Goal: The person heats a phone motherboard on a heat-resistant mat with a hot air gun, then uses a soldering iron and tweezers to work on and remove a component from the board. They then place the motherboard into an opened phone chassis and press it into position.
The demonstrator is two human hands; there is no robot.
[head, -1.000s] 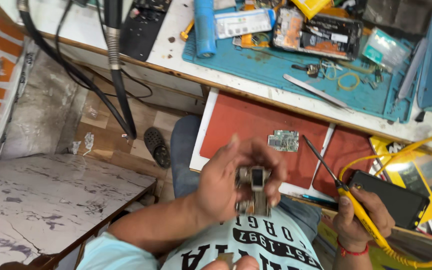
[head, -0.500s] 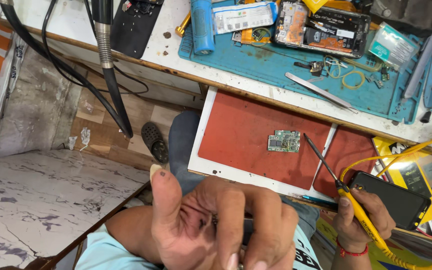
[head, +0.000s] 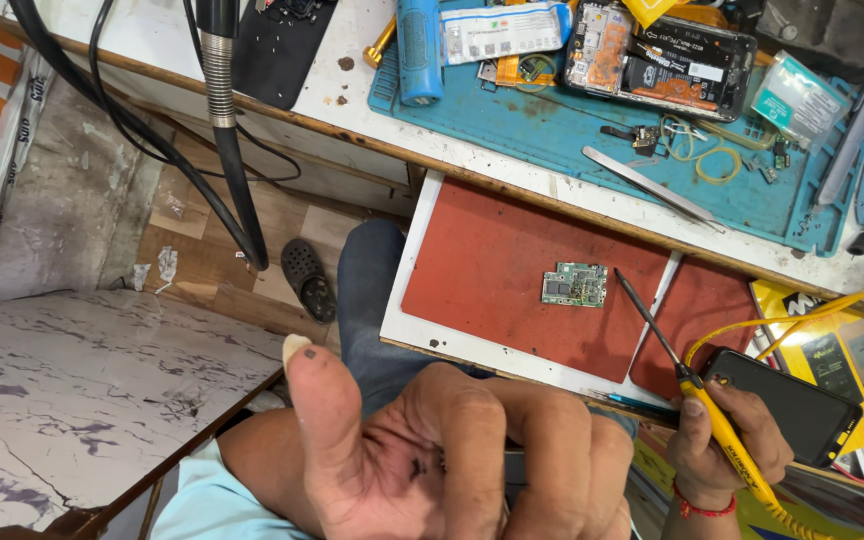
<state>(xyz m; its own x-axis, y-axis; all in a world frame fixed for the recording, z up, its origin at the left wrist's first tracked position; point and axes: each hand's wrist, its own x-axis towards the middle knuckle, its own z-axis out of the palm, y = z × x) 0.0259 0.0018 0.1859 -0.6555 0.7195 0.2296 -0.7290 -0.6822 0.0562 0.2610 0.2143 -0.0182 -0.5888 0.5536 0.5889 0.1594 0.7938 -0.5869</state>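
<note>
My left hand [head: 452, 460] fills the bottom of the head view, close to the camera, thumb up and fingers curled shut. Only a dark sliver of the small metal object it grips shows between the fingers. My right hand [head: 727, 455] at the lower right holds a yellow soldering iron [head: 722, 430] like a pen. The iron's thin dark tip ends just right of a small green circuit board [head: 574, 284], without visibly touching it. The board lies on a red mat [head: 492, 270]. A black phone [head: 787, 405] rests by my right hand.
A blue work mat [head: 572, 130] on the white bench carries an opened phone [head: 662, 60], tweezers [head: 652, 185], a blue cylinder [head: 419, 45] and small parts. A black hose with a metal nozzle [head: 227, 130] hangs at left. Below are a sandal [head: 309, 280] and a marbled surface [head: 72, 390].
My left hand has risen toward the camera with the small metal object, which showed plainly a second ago and is hidden now. The right hand and iron have stayed put.
</note>
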